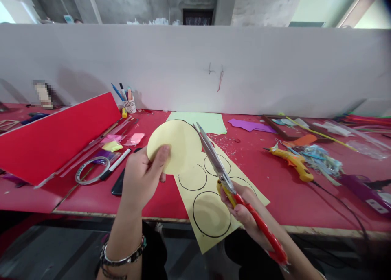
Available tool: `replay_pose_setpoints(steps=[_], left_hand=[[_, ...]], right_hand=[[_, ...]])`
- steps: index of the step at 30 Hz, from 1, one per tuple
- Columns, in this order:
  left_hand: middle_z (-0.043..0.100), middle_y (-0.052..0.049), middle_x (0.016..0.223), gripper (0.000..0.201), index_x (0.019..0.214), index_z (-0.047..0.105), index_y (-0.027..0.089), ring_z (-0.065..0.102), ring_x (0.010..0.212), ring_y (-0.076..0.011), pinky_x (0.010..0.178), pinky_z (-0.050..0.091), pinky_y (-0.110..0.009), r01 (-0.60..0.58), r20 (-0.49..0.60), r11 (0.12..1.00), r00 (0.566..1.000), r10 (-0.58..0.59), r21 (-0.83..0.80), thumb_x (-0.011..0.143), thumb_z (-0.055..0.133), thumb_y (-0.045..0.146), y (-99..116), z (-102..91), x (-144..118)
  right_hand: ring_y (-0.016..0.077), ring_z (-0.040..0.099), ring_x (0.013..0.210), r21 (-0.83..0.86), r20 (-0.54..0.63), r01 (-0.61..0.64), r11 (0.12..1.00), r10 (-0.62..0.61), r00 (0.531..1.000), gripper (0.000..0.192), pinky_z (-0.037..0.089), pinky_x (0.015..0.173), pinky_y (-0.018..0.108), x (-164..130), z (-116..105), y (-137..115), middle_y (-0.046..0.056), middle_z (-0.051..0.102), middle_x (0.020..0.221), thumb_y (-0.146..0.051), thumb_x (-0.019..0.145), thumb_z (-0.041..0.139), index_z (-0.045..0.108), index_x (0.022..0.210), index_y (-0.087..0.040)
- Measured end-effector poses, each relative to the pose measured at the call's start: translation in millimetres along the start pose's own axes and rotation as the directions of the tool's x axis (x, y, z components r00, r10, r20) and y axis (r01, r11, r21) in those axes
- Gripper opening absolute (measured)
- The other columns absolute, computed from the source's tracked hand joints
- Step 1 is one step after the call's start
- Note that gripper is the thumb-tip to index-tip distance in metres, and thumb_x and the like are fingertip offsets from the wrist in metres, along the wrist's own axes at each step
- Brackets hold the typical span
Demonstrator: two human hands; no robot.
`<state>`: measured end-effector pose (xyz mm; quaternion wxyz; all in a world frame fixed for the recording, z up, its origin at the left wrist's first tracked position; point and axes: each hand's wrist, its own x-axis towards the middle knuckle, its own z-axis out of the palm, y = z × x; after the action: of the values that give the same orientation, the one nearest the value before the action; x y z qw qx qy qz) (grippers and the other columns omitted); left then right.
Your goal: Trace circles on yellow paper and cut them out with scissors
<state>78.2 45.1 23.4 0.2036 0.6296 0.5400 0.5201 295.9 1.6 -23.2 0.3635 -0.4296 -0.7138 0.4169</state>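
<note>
above the red table [275, 190]:
left hand [142, 178]: thumb and fingers pinch the yellow paper [195, 174] at the big circle's lower edge.
right hand [244, 208]: closed round the scissors [226, 178], blades parted just right of that pinch.

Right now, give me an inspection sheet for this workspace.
Surface: red table, paper scraps near the back.
Job's things: yellow paper with drawn circles, one large circle partly cut; scissors, blades apart.
Clutter: red board, tape roll, marker, pen cup, green sheet, purple paper.
Grips: left hand pinches the cut circle; right hand grips the scissors.
Cables: glue gun cord trails right.
Surroundings: white partition.
</note>
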Motion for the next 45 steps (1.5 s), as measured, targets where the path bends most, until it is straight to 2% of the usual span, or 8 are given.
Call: replay_pose_setpoints(steps=[8, 21, 34, 38, 45], left_hand=[[0.041, 0.007, 0.039, 0.033, 0.059, 0.049, 0.020, 0.044, 0.031, -0.0072, 0.032, 0.034, -0.017, 0.010, -0.005, 1.000, 1.000, -0.010, 0.006, 0.082, 0.049, 0.043, 0.8, -0.2, -1.2], [0.042, 0.007, 0.038, 0.033, 0.059, 0.049, 0.019, 0.043, 0.031, -0.0059, 0.032, 0.033, -0.015, -0.014, 0.045, 1.000, 0.999, 0.015, -0.020, 0.084, 0.048, 0.041, -0.5, -0.2, 0.3], [0.041, 0.007, 0.036, 0.035, 0.057, 0.048, 0.020, 0.043, 0.030, -0.0067, 0.031, 0.033, -0.016, 0.003, 0.064, 0.999, 0.998, 0.000, -0.042, 0.083, 0.048, 0.043, -1.3, -0.9, 0.7], [0.040, 0.006, 0.033, 0.038, 0.054, 0.049, 0.020, 0.042, 0.030, -0.0067, 0.031, 0.032, -0.016, 0.038, 0.078, 0.997, 0.996, -0.033, -0.071, 0.083, 0.048, 0.044, -2.0, -2.0, 1.4], [0.039, 0.006, 0.035, 0.036, 0.051, 0.047, 0.021, 0.042, 0.030, -0.0073, 0.030, 0.034, -0.017, 0.101, 0.023, 0.984, 0.995, -0.099, -0.147, 0.080, 0.053, 0.042, -3.4, 0.3, 1.3]], right_hand=[[0.0112, 0.027, 0.053, -0.043, 0.004, -0.007, 0.999, 0.007, 1.000, 0.058, 0.023, 0.045, 0.025, 0.8, -0.7, -2.1, -0.002, 0.035, 0.063, -0.078, 0.072, 0.033, 0.037, 0.070, -0.020], [0.0093, 0.022, 0.050, 0.046, 0.024, -0.060, 0.997, 0.059, 0.998, 0.059, 0.020, 0.042, 0.025, 0.6, -0.1, -3.9, -0.004, 0.031, 0.060, -0.079, 0.070, 0.035, 0.035, 0.069, -0.020], [0.0085, 0.023, 0.048, 0.066, 0.010, -0.049, 0.997, 0.048, 0.999, 0.060, 0.018, 0.041, 0.024, 2.3, 1.2, -2.6, -0.005, 0.029, 0.058, -0.080, 0.070, 0.035, 0.032, 0.065, -0.020], [0.0081, 0.022, 0.047, 0.096, 0.020, -0.064, 0.993, 0.063, 0.998, 0.059, 0.017, 0.039, 0.024, 1.9, 1.8, 0.6, -0.005, 0.027, 0.057, -0.079, 0.070, 0.036, 0.032, 0.065, -0.020], [0.0078, 0.021, 0.047, 0.098, 0.013, -0.083, 0.992, 0.082, 0.997, 0.060, 0.016, 0.039, 0.023, 0.0, 2.6, 1.6, -0.005, 0.026, 0.057, -0.079, 0.069, 0.037, 0.033, 0.064, -0.020]])
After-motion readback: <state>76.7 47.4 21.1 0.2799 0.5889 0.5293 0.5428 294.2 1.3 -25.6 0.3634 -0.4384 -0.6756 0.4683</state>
